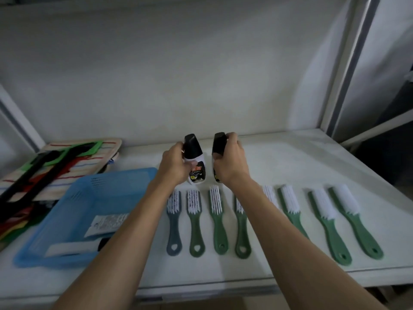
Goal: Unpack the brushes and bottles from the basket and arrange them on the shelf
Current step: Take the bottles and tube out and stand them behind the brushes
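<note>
White shelf, brushes in a row, hands gripping two bottles

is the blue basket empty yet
Not empty. The blue basket holds a white tube and a white item with a dark end, while each hand holds a bottle.

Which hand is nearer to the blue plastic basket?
Left. The left hand grips a black-capped bottle just past the blue plastic basket's far right corner; the right hand holds another bottle farther right.
</note>
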Motion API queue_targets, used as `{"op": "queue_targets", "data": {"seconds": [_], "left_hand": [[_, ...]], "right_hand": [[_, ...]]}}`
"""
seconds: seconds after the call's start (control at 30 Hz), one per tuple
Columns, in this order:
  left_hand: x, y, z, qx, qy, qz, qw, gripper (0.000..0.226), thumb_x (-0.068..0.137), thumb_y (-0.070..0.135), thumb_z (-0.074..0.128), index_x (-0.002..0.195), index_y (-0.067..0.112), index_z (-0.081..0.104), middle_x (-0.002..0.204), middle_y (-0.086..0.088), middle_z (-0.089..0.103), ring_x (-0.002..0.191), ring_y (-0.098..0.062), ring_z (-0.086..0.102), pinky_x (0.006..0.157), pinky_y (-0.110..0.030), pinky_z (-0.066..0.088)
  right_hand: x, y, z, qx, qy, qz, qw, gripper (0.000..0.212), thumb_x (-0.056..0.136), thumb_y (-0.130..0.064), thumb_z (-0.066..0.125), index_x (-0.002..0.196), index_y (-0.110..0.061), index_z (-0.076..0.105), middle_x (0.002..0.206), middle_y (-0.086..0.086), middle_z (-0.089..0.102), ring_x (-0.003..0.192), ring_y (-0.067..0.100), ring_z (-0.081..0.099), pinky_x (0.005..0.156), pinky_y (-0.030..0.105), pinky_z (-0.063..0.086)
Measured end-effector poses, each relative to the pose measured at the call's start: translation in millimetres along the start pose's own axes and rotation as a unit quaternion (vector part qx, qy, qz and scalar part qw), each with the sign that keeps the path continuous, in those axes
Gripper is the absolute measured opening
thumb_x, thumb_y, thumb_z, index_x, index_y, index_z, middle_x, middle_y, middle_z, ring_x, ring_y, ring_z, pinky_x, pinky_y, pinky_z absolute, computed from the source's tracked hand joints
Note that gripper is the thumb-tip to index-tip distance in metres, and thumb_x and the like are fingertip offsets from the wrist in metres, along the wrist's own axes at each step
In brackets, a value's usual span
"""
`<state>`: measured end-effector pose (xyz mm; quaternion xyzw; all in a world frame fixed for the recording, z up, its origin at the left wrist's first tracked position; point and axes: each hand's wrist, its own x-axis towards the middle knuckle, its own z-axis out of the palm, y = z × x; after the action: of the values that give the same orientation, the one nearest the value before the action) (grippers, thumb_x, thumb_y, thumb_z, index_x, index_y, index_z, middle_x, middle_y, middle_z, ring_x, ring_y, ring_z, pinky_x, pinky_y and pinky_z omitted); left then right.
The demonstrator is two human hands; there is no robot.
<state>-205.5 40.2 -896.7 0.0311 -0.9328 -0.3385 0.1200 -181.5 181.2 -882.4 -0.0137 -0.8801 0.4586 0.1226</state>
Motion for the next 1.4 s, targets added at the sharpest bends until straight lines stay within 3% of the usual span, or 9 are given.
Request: {"op": "queue_targets", "data": {"seconds": [0.3, 0.47, 0.53, 0.7, 0.87, 1.0, 1.1, 1.23, 1.4], "left_hand": [[0.5, -2.9, -9.6, -0.012, -0.029, -0.014, 0.999, 0.049, 0.086, 0.011, 0.072, 0.13, 0.009, 0.051, 0.117, -0.012, 0.062, 0.094, -0.023, 0.057, 0.077, -0.027, 0.038], [1.2, -20.4, -52.1, -0.031, -0.022, -0.017, 0.999, 0.036, 0.086, 0.002, 0.068, 0.12, 0.009, 0.06, 0.109, -0.009, 0.062, 0.086, -0.019, 0.055, 0.078, -0.026, 0.046], [-0.2, -34.3, -76.0, -0.042, -0.018, -0.028, 0.999, 0.027, 0.086, -0.004, 0.063, 0.109, 0.007, 0.067, 0.097, -0.008, 0.066, 0.087, -0.019, 0.059, 0.085, -0.03, 0.05], [-18.6, -77.3, -127.9, 0.028, -0.081, -0.045, 0.995, 0.03, 0.081, -0.002, 0.072, 0.068, 0.025, 0.068, 0.072, 0.004, 0.068, 0.082, -0.021, 0.066, 0.072, -0.028, 0.052], [-46.6, -101.1, -129.4, 0.22, -0.289, -0.057, 0.93, 0.005, 0.083, 0.026, 0.072, 0.079, 0.022, 0.072, 0.084, 0.006, 0.07, 0.087, -0.017, 0.063, 0.078, -0.028, 0.048], [-53.9, -112.0, -136.7, 0.251, -0.356, -0.038, 0.899, 0.011, 0.089, 0.009, 0.062, 0.095, 0.016, 0.07, 0.091, 0.001, 0.064, 0.074, -0.007, 0.054, 0.061, -0.011, 0.042], [-55.9, -120.6, -142.6, 0.275, -0.36, -0.066, 0.889, 0.017, 0.09, 0.012, 0.06, 0.084, 0.026, 0.066, 0.082, 0.008, 0.065, 0.074, -0.009, 0.056, 0.066, -0.018, 0.043], [-55.3, -131.8, -142.5, 0.286, -0.345, -0.083, 0.89, 0.017, 0.084, 0.016, 0.066, 0.072, 0.028, 0.063, 0.076, 0.015, 0.06, 0.085, -0.014, 0.059, 0.071, -0.025, 0.044], [-51.3, -140.4, -157.7, 0.179, -0.277, -0.102, 0.939, 0.02, 0.072, 0.015, 0.081, 0.079, 0.027, 0.066, 0.085, 0.006, 0.071, 0.086, -0.016, 0.068, 0.076, -0.029, 0.053]], "right_hand": [[1.9, -7.5, -17.1, 0.007, -0.004, 0.054, 0.999, 0.075, 0.078, 0.007, 0.064, 0.14, -0.005, 0.025, 0.14, 0.02, 0.039, 0.131, 0.039, 0.039, 0.102, 0.043, 0.041], [-16.0, -24.2, -24.1, 0.036, 0.146, 0.006, 0.989, 0.055, 0.078, 0.007, 0.058, 0.127, -0.008, 0.038, 0.131, 0.013, 0.041, 0.118, 0.033, 0.045, 0.095, 0.042, 0.046], [-28.7, -33.2, -16.5, 0.049, 0.144, -0.025, 0.988, 0.045, 0.077, 0.009, 0.049, 0.119, -0.009, 0.045, 0.124, 0.01, 0.044, 0.109, 0.03, 0.048, 0.087, 0.041, 0.047], [-56.1, -54.5, 25.6, -0.001, -0.013, -0.102, 0.995, 0.032, 0.078, 0.005, 0.044, 0.096, -0.01, 0.065, 0.108, 0.011, 0.064, 0.095, 0.027, 0.061, 0.081, 0.032, 0.051], [-93.5, -81.7, 78.5, -0.103, -0.264, -0.192, 0.94, 0.028, 0.083, -0.012, 0.049, 0.104, -0.013, 0.068, 0.109, 0.016, 0.068, 0.104, 0.036, 0.062, 0.092, 0.038, 0.05], [-118.5, -93.8, 110.9, -0.209, -0.369, -0.254, 0.869, 0.033, 0.093, -0.019, 0.049, 0.123, -0.008, 0.055, 0.121, 0.016, 0.061, 0.115, 0.035, 0.054, 0.107, 0.047, 0.03], [-121.5, -95.0, 124.0, -0.255, -0.404, -0.243, 0.844, 0.048, 0.096, -0.035, 0.052, 0.138, -0.012, 0.046, 0.127, 0.013, 0.06, 0.12, 0.033, 0.054, 0.106, 0.049, 0.03], [-115.3, -97.7, 122.4, -0.24, -0.419, -0.216, 0.849, 0.041, 0.093, -0.033, 0.058, 0.127, -0.011, 0.056, 0.113, 0.01, 0.065, 0.103, 0.03, 0.061, 0.076, 0.035, 0.041], [-111.8, -99.1, 118.4, -0.251, -0.457, -0.251, 0.815, 0.038, 0.094, -0.03, 0.052, 0.13, -0.018, 0.05, 0.116, 0.007, 0.061, 0.105, 0.028, 0.057, 0.081, 0.035, 0.043]]}}
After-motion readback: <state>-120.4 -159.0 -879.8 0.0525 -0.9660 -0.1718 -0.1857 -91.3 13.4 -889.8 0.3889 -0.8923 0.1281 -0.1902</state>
